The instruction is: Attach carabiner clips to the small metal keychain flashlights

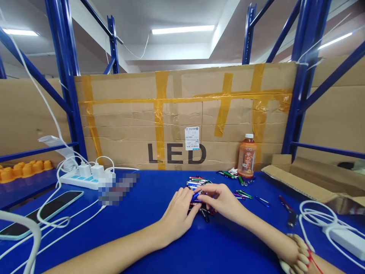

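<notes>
Head view: both hands are together mid-desk. Right hand (221, 199) pinches a small blue cylinder (196, 196) between thumb and fingers; left hand (179, 213) is curled and gripping its left end. Cylinder is just on the near side of a pile of small metallic cylinders (195, 182), silver, green, red and blue; some dark pieces show under the fingers, partly hidden. Beaded bracelet (298, 251) plus red string on right wrist.

Blue desk (137, 228). Right of the hands: green and purple carabiners (243, 196), a blue carabiner (262, 201), then a dark red and black pen-like item (288, 211). Far right: orange drink bottle (247, 158), white cap, upright, more small pieces at its base. Right edge: open cardboard box (313, 186), nearer a coiled white cable (316, 213) with white adapter (349, 236).

Left: phone (42, 213) lying flat, screen dark, white cables across it; power strip (82, 179) beyond, plugs in. Pixelated patch beside it, can't tell. Far side: taped cardboard panel (128, 129) marked LED, between blue rack posts (62, 57).
</notes>
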